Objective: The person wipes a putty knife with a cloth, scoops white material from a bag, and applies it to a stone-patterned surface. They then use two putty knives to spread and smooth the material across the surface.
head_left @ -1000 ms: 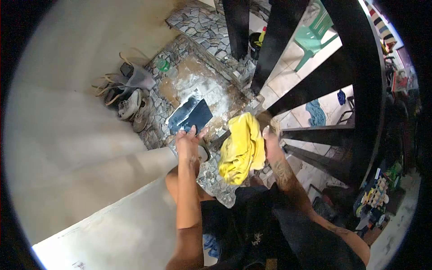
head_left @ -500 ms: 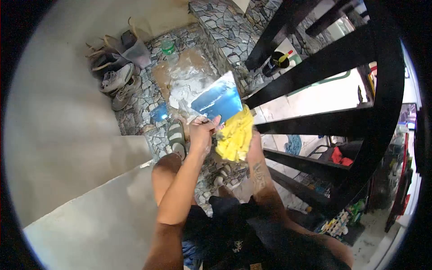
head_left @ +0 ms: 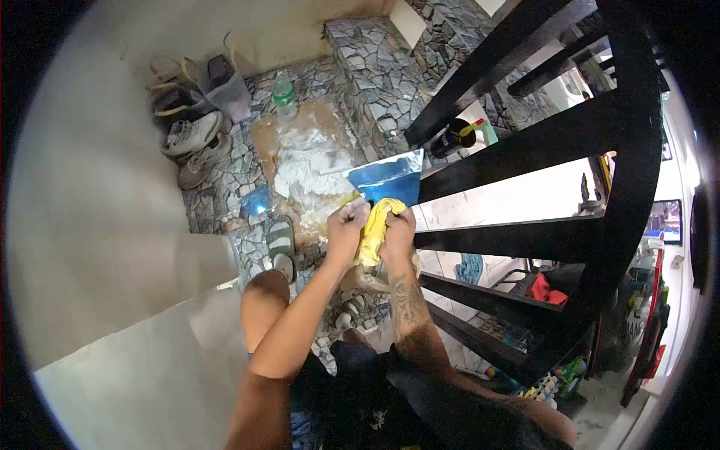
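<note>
A blue scraper blade [head_left: 388, 178] with a pale, smeared upper edge is just above both hands. My left hand [head_left: 349, 225] is closed near the blade's lower left corner, at the left side of a yellow cloth [head_left: 373, 238]; its exact grip is partly hidden. My right hand [head_left: 399, 234] is closed on the bunched cloth, below the blade. White powdery material [head_left: 311, 169] lies on a brown board [head_left: 264, 142] on the stone-patterned floor, left of the blade.
A plastic bottle [head_left: 283, 94] stands at the board's top. Shoes [head_left: 192, 136] and bags [head_left: 227, 90] are by the wall. Another blue blade [head_left: 256, 202] lies left of the board. Black railing [head_left: 517, 233] runs along the right, with a dark cup [head_left: 452, 138] beyond it.
The blade has turned flatter and moved right and down. The yellow cloth, spread out before, is now bunched narrower between my hands, and my right hand has moved up and left.
</note>
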A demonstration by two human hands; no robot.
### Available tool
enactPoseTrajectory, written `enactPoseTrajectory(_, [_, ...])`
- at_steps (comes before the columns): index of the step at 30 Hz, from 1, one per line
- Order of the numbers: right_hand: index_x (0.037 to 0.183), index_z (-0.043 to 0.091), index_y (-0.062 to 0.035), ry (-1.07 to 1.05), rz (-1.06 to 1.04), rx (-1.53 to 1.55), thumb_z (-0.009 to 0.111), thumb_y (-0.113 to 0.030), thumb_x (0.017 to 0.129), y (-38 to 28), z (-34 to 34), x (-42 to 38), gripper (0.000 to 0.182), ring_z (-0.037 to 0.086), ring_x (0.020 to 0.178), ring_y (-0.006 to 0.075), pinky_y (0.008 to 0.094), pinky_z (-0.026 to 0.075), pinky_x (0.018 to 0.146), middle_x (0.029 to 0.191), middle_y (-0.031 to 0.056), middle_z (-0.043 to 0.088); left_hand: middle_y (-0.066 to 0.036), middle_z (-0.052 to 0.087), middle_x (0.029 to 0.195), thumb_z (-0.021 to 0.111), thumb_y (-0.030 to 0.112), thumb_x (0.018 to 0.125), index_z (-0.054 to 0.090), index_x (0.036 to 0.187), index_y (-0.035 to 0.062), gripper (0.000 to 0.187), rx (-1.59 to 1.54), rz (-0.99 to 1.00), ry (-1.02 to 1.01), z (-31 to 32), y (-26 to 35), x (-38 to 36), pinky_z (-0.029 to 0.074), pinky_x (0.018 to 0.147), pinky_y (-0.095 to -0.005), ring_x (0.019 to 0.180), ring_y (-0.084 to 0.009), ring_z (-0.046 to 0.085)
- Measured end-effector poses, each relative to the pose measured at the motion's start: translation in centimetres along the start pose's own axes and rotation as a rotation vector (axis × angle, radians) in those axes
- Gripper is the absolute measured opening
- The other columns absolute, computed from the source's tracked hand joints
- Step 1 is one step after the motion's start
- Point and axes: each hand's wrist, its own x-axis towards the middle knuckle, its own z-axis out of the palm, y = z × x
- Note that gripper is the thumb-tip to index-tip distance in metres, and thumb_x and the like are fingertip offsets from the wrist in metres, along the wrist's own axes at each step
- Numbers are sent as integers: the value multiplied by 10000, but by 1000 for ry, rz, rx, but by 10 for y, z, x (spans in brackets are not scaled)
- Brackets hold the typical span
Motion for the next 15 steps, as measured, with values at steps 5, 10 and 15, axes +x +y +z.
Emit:
enactPoseTrajectory(5, [864, 596, 36, 71, -125, -27, 498, 84, 743, 10, 1, -3, 163, 581, 723, 167, 276, 478, 656, 849, 77, 604, -128, 595, 1007, 686, 226, 772, 538, 1081, -50, 440, 287, 128, -95, 2, -1, -13, 438, 811, -279, 903, -189, 565])
enactPoseTrajectory(10, [854, 597, 23, -91, -157, -208, 520, 54, 799, 21, 4, -25, 100, 551, 721, 107, 238, 449, 643, 825, 49, 605, -99, 623, 741, 682, 127, 760, 576, 831, -60, 226, 193, 114, 34, 2, -20, -3, 464, 607, -278, 657, -150, 568])
enactPoseTrajectory(15, [880, 602, 18, -331, -181, -374, 544, 24, 807, -4, -6, -34, 93, 534, 699, 77, 219, 432, 628, 840, 30, 604, -67, 628, 785, 653, 56, 778, 602, 851, -33, 126, -152, -151, -10, -1, 6, -5, 462, 591, -240, 651, -115, 568])
